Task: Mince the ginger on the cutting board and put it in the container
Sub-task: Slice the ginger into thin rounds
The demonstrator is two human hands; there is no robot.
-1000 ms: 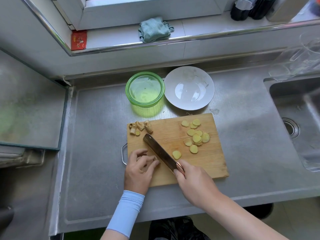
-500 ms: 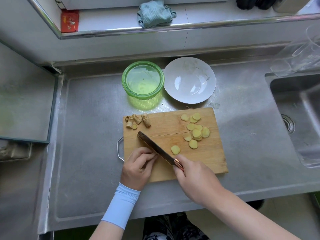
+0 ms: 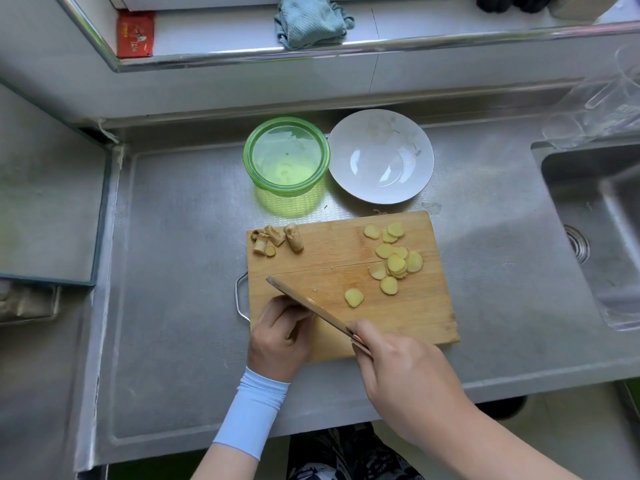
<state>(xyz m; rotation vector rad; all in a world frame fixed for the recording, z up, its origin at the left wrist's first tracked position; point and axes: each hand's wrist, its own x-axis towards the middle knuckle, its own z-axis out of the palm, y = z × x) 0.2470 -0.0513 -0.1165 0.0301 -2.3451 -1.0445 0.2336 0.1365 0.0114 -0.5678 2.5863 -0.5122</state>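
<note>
A wooden cutting board [image 3: 332, 271] lies on the steel counter. Several yellow ginger slices [image 3: 394, 261] are scattered over its right half, one slice [image 3: 354, 297] apart from them near the knife. Brown ginger peel ends [image 3: 277, 239] sit at the board's top left. My right hand [image 3: 401, 372] grips the handle of a cleaver [image 3: 308, 304], its blade slanting up to the left. My left hand [image 3: 280, 334] rests on the board's near left corner, fingers curled against the blade's left side; whatever lies under them is hidden. A green glass container [image 3: 254, 157] stands behind the board.
A white plate [image 3: 426, 154] sits right of the container. The sink [image 3: 595, 216] is at the far right, with clear glassware [image 3: 599, 105] behind it. A glass stove top [image 3: 45, 188] is on the left. A teal cloth [image 3: 311, 20] and red packet [image 3: 135, 34] lie on the ledge.
The view has tilted, so everything sits lower in the frame. The cleaver has moved left toward my left hand, whose fingers have curled in more tightly. The slices have not moved.
</note>
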